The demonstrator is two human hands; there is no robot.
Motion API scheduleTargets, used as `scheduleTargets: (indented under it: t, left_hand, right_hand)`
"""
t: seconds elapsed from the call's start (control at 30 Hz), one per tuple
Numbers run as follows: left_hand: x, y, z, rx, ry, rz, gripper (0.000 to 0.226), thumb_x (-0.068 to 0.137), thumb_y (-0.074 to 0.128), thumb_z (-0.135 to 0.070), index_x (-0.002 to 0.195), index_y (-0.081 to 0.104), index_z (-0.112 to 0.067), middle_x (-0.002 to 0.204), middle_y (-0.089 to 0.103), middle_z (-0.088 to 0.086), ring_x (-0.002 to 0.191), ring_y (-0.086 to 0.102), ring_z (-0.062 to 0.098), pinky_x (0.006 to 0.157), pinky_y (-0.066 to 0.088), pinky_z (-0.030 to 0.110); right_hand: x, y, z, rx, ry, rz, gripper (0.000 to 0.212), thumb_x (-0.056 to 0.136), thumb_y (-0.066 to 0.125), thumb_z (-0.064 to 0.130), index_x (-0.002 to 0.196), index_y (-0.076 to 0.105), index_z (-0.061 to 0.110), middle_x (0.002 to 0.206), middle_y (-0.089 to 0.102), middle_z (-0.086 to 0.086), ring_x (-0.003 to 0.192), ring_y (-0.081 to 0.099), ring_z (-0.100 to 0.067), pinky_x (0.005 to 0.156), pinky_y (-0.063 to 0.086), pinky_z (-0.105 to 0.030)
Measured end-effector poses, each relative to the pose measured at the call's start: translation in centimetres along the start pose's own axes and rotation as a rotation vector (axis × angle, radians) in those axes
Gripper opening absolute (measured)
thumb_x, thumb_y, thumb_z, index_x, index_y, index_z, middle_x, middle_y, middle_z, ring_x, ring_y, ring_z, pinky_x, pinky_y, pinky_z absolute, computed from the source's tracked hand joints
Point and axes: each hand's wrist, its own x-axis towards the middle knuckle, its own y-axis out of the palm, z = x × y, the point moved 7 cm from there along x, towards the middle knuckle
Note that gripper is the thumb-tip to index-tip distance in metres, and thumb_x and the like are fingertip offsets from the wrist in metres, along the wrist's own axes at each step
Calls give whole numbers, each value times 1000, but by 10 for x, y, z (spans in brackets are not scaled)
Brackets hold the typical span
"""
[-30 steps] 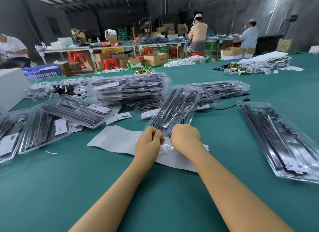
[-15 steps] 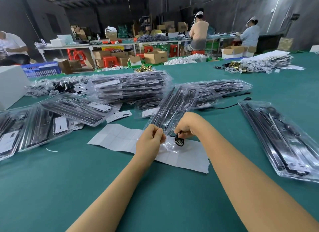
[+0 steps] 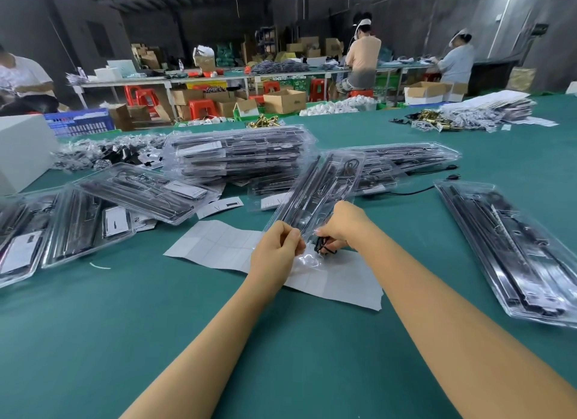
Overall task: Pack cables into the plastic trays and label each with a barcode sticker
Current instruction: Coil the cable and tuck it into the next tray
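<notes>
A long clear plastic tray [image 3: 324,187] holding black parts is tilted up off the green table, its near end between my hands. My left hand [image 3: 274,250] grips the tray's near left edge. My right hand [image 3: 343,225] pinches a small coiled black cable [image 3: 323,247] at the tray's near end. Under both hands lies a white sticker backing sheet [image 3: 218,247]. A loose barcode sticker [image 3: 220,207] lies beyond the sheet.
A tall stack of packed trays [image 3: 240,153] stands behind. More trays lie at left [image 3: 84,228] and right [image 3: 512,250]. A loose black cable [image 3: 437,184] runs behind the held tray. A white box [image 3: 22,150] sits far left. People work at distant benches.
My right hand has moved from the tray's near edge and now pinches a small coiled black cable there. My left hand keeps its grip on the tray.
</notes>
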Motion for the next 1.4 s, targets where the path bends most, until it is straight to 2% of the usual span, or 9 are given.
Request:
scheduleTargets:
  t: [0.17, 0.3, 0.4, 0.53, 0.67, 0.8, 1.0, 1.13, 1.4]
  left_hand:
    - [-7, 2, -6, 151, 132, -23, 18, 95, 53, -23, 78, 50, -20, 71, 64, -9, 74, 60, 12, 78, 50, 42]
    - [-37, 0, -46, 595, 676, -294, 18, 88, 57, -23, 72, 54, -15, 69, 54, -3, 62, 49, 17, 48, 38, 32]
    - [-60, 29, -58, 883, 859, -209, 22, 69, 70, -15, 55, 53, -14, 53, 49, 2, 44, 47, 23, 38, 27, 25]
    - [-63, 68, -41, 1161, 650, 43, 41, 45, 76, -13, 85, 75, -7, 81, 70, 8, 55, 60, 19, 38, 33, 22]
    - [-62, 71, -32, 1127, 564, 112, 59, 56, 77, -19, 111, 70, 0, 115, 67, 19, 99, 69, 23, 73, 53, 20]
    - [-56, 74, -17, 1164, 464, 201, 65, 98, 38, -30, 148, 19, 8, 155, 21, 24, 145, 21, 29, 119, 16, 30]
    - [-50, 74, -9, 1146, 415, 249, 70, 101, 24, -43, 151, 0, 0, 160, 1, 17, 148, 1, 23, 120, 3, 31]
    - [-51, 72, -11, 1180, 413, 255, 74, 100, 25, -47, 151, 3, 1, 158, 10, 20, 143, 14, 28, 115, 10, 32]
    - [-48, 72, -3, 1197, 353, 309, 76, 98, 25, -54, 151, 13, -1, 157, 15, 21, 141, 18, 28, 115, 14, 36]
  right_hand:
    - [-8, -4, -8, -159, -47, -242, 41, 85, 71, 27, 62, 40, 13, 66, 54, -4, 74, 55, -23, 48, 33, -26]
    - [-8, -2, -16, -83, -36, -296, 43, 83, 72, 28, 58, 40, 13, 51, 45, 1, 53, 45, -16, 42, 24, -26]
    - [-6, -3, -19, -66, -21, -304, 41, 80, 74, 30, 59, 43, 13, 54, 48, 0, 54, 46, -16, 42, 24, -25]
    - [-3, -2, -21, -30, -13, -275, 34, 77, 76, 33, 69, 52, 11, 68, 57, -4, 69, 54, -23, 45, 28, -24]
    - [-2, -2, -23, 6, 15, -260, 29, 77, 76, 30, 74, 55, 11, 73, 60, -4, 69, 56, -22, 47, 33, -25]
    - [-4, -1, -23, 31, -12, -241, 38, 75, 78, 38, 67, 52, 12, 66, 57, -1, 71, 55, -22, 49, 32, -27]
    - [-10, 1, -10, -66, -127, -176, 44, 93, 60, 29, 59, 39, 11, 57, 47, -4, 64, 49, -25, 54, 36, -31]
    - [-14, -2, -7, 135, -138, 21, 23, 95, 48, 6, 73, 52, 3, 85, 62, -22, 79, 62, -28, 85, 55, -45]
    - [-17, -24, -27, 83, -157, -315, 27, 78, 78, 25, 72, 66, 2, 63, 65, -14, 55, 60, -24, 63, 56, -38]
